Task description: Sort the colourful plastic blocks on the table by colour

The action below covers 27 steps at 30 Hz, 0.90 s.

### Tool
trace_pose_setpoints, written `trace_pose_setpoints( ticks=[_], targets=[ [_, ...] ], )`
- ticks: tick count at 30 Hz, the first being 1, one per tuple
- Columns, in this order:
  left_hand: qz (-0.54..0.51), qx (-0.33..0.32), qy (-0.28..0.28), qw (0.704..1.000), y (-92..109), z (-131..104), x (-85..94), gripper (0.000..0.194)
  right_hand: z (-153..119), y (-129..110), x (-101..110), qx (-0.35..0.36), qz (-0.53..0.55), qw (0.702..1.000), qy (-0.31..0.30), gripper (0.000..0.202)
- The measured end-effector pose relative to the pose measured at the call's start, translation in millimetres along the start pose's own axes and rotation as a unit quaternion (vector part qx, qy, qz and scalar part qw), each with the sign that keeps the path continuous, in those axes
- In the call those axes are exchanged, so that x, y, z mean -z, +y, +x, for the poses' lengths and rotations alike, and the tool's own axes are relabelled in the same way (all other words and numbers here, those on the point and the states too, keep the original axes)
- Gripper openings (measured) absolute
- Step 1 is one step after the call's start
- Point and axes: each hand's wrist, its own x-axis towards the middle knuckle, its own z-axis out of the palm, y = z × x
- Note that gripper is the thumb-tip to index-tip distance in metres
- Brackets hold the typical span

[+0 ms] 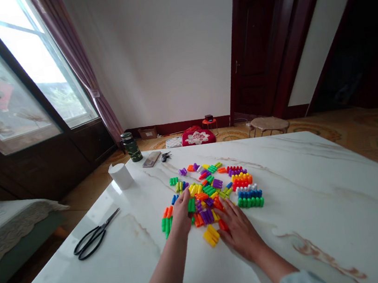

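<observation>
1. One yellow block [211,235] lies nearest, beside the right hand [238,230], whose fingers spread loosely onto the pile.
2. Left hand [182,208] curled against a green block [191,205]; cannot tell if gripped.
3. Mixed pile [207,216] between hands, block rows [251,201] rightward.
4. Farther: paper roll [121,176], phone [151,159], bottle [133,150].
</observation>
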Motion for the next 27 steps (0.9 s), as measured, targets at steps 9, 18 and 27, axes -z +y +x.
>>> trace_pose_setpoints(
  ticks=[9, 18, 27],
  targets=[
    [0.258, -0.208, 0.014, 0.944, 22.4, 44.4, 3.5, 0.046, 0.2, -0.7, 0.6, -0.003, -0.007, 1.0, -0.004, 0.056],
    [0.263, -0.231, -0.032, 0.936, 17.0, 50.0, 4.0, 0.037, -0.1, 1.6, -0.7, 0.007, -0.006, 1.0, 0.01, 0.055],
    [0.278, -0.261, -0.046, 0.923, -5.3, -8.6, 24.3, 0.019, 0.3, -1.3, 1.6, 0.008, -0.009, 1.0, 0.014, 0.055]
  ],
)
